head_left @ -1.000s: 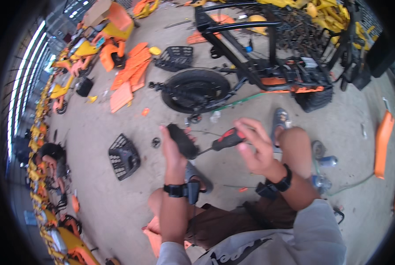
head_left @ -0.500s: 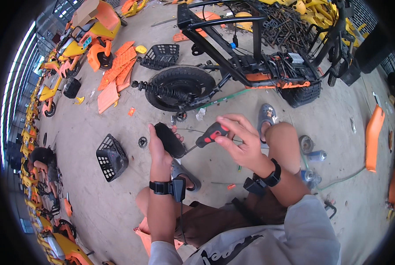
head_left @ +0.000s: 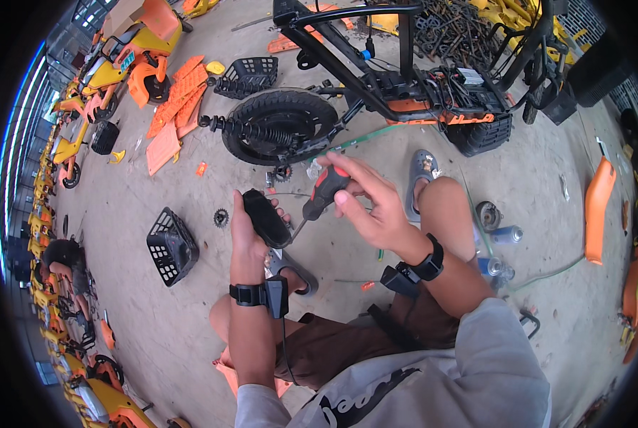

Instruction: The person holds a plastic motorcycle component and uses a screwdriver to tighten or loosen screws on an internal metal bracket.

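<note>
A black oblong part (head_left: 265, 220) with a rounded end, its exact kind unclear, lies in my left hand (head_left: 243, 232). The thumb runs along one side and the fingertips show at the other. My right hand (head_left: 377, 207) grips the red and black handle of a screwdriver (head_left: 322, 196) between thumb and fingers. Its thin shaft slants down to the lower right end of the black part; whether the tip sits in a screw is too small to tell. Both hands are above the floor, in front of my bent knees.
Ahead lies a stripped black scooter frame (head_left: 362, 82) with its rear wheel (head_left: 280, 127). A black basket (head_left: 171, 246) and a small sprocket (head_left: 221, 217) lie to the left. Spray cans (head_left: 506, 235) stand or lie right of my knee, with an orange panel (head_left: 599, 210) beyond. Another person (head_left: 66, 257) crouches far left.
The screwdriver's handle has swung up to a steeper angle, and my right hand has turned with it. The whole view has shifted slightly. The black part stays in my left hand.
</note>
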The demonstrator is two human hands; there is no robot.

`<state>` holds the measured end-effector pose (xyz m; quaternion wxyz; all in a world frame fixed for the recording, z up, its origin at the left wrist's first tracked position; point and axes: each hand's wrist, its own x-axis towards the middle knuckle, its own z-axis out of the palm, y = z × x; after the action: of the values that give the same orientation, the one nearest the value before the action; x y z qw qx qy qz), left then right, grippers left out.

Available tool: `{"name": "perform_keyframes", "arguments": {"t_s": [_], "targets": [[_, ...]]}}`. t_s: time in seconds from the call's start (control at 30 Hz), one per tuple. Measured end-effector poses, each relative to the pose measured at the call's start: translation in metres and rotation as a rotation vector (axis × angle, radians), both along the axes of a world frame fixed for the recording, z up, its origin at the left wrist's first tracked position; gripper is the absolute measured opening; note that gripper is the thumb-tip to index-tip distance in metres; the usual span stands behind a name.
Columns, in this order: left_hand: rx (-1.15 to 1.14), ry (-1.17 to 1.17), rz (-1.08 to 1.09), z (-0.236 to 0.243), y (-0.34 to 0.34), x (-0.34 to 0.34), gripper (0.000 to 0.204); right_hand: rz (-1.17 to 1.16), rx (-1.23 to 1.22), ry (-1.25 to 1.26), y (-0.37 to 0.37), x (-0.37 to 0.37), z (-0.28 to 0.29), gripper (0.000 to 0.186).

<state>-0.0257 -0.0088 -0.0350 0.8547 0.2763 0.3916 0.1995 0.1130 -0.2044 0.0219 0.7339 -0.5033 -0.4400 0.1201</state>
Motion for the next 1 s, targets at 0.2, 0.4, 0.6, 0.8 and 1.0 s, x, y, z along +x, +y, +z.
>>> {"name": "perform_keyframes", "arguments": {"t_s": [0.2,0.4,0.6,0.8,1.0], "targets": [[-0.013,0.040,0.022,-0.004,0.005,-0.004,0.056,0.005,-0.141,-0.038,-0.004,0.011,-0.005,0.042],[-0.043,0.011,0.003,-0.012,0.004,-0.003,0.055,-0.023,-0.153,-0.111,-0.004,0.013,-0.008,0.043],[-0.098,-0.023,-0.001,-0.018,-0.004,0.000,0.052,0.183,-0.079,0.282,-0.005,0.009,0.000,0.044],[0.037,-0.026,0.054,-0.004,-0.013,0.023,0.054,0.044,-0.057,0.321,-0.005,0.019,-0.014,0.046],[0.153,0.042,0.107,0.001,-0.020,0.024,0.061,-0.096,-0.048,0.302,0.001,0.012,-0.021,0.046]]}}
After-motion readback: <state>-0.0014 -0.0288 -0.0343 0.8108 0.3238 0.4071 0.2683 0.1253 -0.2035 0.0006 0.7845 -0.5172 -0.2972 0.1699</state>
